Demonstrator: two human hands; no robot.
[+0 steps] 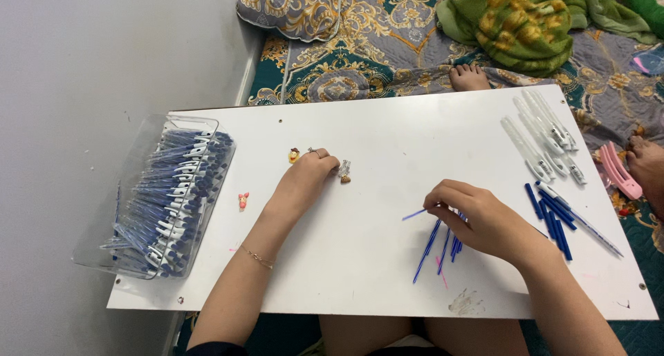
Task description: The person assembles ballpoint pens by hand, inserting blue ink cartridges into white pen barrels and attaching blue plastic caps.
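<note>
While your right hand [477, 218] pinches blue refills [432, 245] on the board [387, 128], your left [308, 180] rests.
Left fingers curl loosely, gripping nothing, beside a small charm [344, 171]; clear barrels [543, 138] lie far right.

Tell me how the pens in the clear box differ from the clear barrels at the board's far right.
The pens in the clear box are assembled, with blue ink inside and blue-and-white ends; the clear barrels look empty and colourless. The boxed pens are many and densely stacked; the barrels are few and lie loose on the white board. Both are slim, see-through tubes.
</note>
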